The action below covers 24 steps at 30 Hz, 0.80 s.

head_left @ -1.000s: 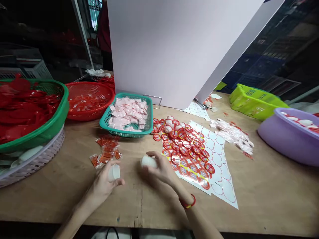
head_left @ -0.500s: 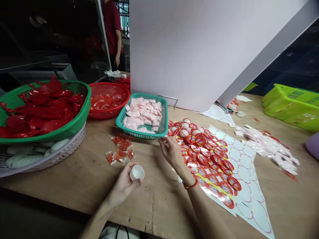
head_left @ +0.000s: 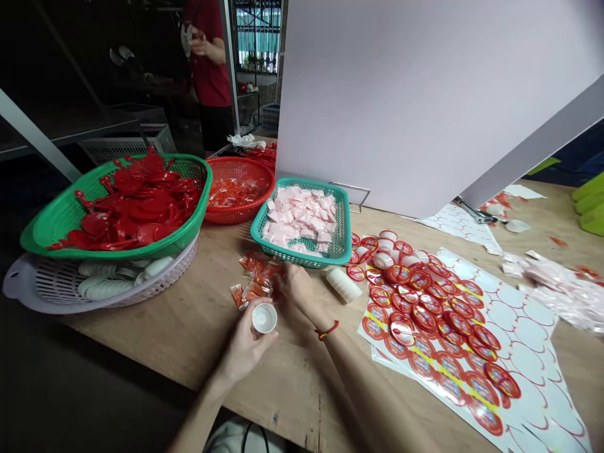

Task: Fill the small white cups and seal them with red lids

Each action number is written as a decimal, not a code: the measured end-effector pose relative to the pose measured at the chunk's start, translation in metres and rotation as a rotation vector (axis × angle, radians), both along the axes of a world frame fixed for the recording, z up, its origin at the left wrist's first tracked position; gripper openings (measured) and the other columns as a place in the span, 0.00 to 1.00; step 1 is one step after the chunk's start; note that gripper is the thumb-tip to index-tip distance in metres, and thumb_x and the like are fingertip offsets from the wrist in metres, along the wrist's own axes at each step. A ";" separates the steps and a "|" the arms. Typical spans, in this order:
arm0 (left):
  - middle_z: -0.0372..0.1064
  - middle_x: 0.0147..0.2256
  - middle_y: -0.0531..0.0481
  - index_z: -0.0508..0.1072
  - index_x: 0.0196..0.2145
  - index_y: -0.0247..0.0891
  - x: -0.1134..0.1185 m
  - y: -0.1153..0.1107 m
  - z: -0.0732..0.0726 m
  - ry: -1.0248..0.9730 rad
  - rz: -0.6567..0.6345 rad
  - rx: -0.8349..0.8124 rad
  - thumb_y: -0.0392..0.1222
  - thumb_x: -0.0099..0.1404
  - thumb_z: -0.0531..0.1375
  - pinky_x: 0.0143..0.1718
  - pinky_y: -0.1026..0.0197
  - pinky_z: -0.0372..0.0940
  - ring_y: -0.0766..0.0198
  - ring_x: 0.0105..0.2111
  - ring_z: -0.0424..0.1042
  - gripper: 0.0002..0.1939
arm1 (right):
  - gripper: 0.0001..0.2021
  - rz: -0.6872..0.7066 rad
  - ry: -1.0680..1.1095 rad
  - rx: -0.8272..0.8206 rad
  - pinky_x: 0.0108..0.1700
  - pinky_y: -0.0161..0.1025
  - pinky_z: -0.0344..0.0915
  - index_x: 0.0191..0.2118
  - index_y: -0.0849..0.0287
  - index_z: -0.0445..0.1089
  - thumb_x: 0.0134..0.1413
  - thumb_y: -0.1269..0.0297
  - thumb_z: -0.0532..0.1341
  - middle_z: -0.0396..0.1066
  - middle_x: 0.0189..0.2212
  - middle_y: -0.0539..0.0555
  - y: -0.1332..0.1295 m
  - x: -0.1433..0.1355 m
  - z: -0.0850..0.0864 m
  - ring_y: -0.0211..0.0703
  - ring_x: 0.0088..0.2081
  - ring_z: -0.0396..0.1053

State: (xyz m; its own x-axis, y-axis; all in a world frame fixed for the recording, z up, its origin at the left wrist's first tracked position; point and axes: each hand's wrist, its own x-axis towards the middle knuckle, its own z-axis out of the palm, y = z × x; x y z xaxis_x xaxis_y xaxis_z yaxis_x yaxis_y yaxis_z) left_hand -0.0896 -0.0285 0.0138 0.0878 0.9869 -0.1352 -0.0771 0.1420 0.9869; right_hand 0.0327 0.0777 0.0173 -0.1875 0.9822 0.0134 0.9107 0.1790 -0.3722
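Observation:
My left hand (head_left: 248, 346) holds a small white cup (head_left: 264, 318), its opening facing up toward me. Just right of the cup, my right hand (head_left: 297, 286) reaches to the small orange-red packets (head_left: 259, 277) on the table; its fingers are smeared by motion. Behind it stands a teal basket (head_left: 349, 233) of pale pink packets (head_left: 302, 217). A stack of white cups (head_left: 343, 284) lies on its side to the right of my right hand. Farther right, many round red lids (head_left: 425, 318) lie on printed sticker sheets (head_left: 523, 327).
A green basket (head_left: 47, 233) of red plastic pieces rests on a pale basket (head_left: 165, 280) with white cups at left. Behind are a red basket (head_left: 236, 214) and a large white panel (head_left: 401, 100). A person (head_left: 210, 69) stands beyond.
My right hand has moved left from beside the lids to the orange-red packets. The stack of white cups now shows beside the teal basket. The view has turned left.

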 end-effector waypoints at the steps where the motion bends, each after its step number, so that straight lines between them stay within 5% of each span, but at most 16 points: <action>1: 0.63 0.38 0.51 0.60 0.45 0.40 -0.001 0.002 0.000 0.002 0.001 -0.008 0.35 0.50 0.61 0.39 0.62 0.59 0.64 0.36 0.63 0.23 | 0.05 0.008 0.004 0.008 0.29 0.34 0.58 0.32 0.63 0.69 0.54 0.70 0.56 0.72 0.28 0.58 -0.002 0.006 -0.001 0.42 0.28 0.68; 8: 0.62 0.36 0.52 0.59 0.46 0.39 0.012 0.007 -0.003 -0.025 -0.084 -0.067 0.37 0.51 0.60 0.39 0.62 0.59 0.65 0.34 0.62 0.24 | 0.10 0.020 0.031 0.132 0.30 0.33 0.59 0.35 0.61 0.70 0.57 0.68 0.52 0.72 0.32 0.57 -0.018 0.047 0.019 0.40 0.29 0.68; 14: 0.60 0.34 0.53 0.60 0.46 0.39 0.023 0.017 -0.006 -0.049 -0.115 -0.051 0.36 0.51 0.60 0.37 0.64 0.58 0.66 0.32 0.61 0.23 | 0.12 -0.116 -0.019 0.092 0.35 0.33 0.61 0.41 0.62 0.70 0.58 0.66 0.51 0.73 0.32 0.57 0.048 0.072 0.056 0.41 0.34 0.71; 19: 0.60 0.34 0.53 0.60 0.47 0.39 0.031 0.026 -0.002 -0.102 -0.121 -0.032 0.37 0.50 0.62 0.35 0.65 0.58 0.67 0.32 0.60 0.26 | 0.07 -0.039 -0.095 -0.149 0.34 0.34 0.64 0.29 0.63 0.71 0.47 0.64 0.64 0.73 0.29 0.55 0.101 0.054 0.043 0.41 0.32 0.70; 24: 0.60 0.31 0.53 0.59 0.52 0.40 0.031 0.028 0.001 -0.143 -0.162 -0.065 0.44 0.54 0.61 0.30 0.64 0.61 0.68 0.27 0.60 0.29 | 0.05 -0.051 -0.089 -0.180 0.36 0.36 0.64 0.32 0.65 0.69 0.50 0.67 0.62 0.72 0.31 0.55 0.104 0.043 0.031 0.39 0.34 0.69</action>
